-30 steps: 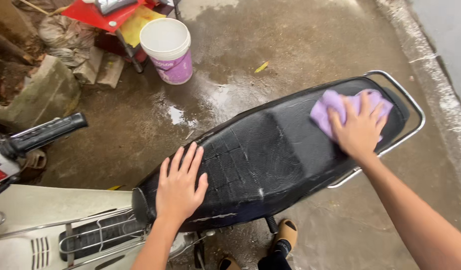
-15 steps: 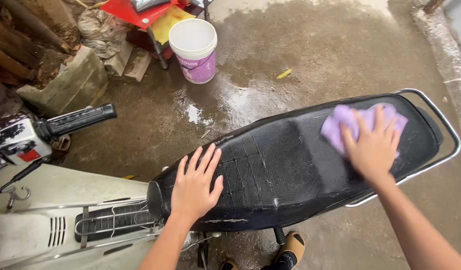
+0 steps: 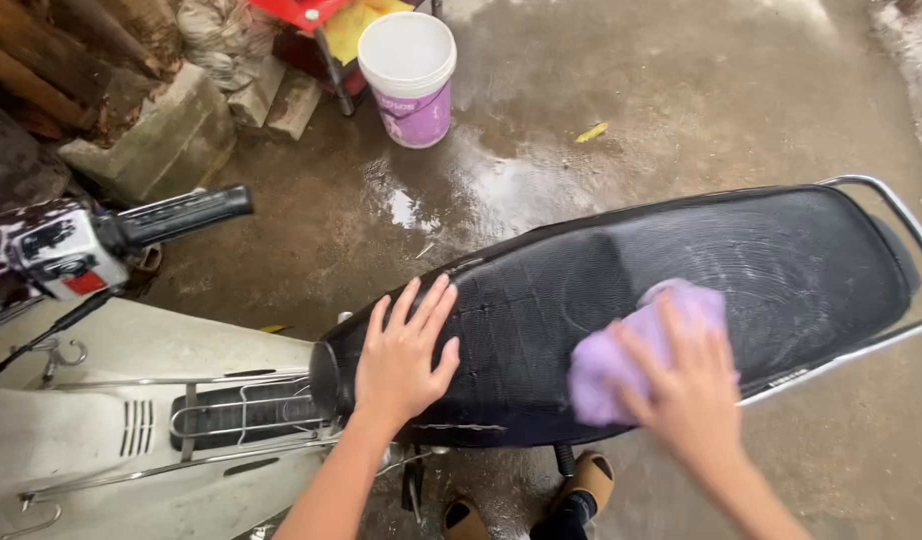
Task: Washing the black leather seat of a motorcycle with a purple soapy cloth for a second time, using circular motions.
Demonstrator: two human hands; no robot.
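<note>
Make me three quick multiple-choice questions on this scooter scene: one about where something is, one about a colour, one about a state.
1. Where does the left hand rest?
A. on the handlebar grip
B. flat on the front of the seat
C. on the bucket

2. What colour is the cloth?
A. purple
B. green
C. orange

3. How is the floor beside the seat?
A. dry and dusty
B. covered in leaves
C. wet, with a puddle

Answers:
1. B, its fingers lie spread on the black seat's front end.
2. A, the cloth under the right hand is pale purple.
3. C, shiny water lies on the concrete below the bucket.
</note>
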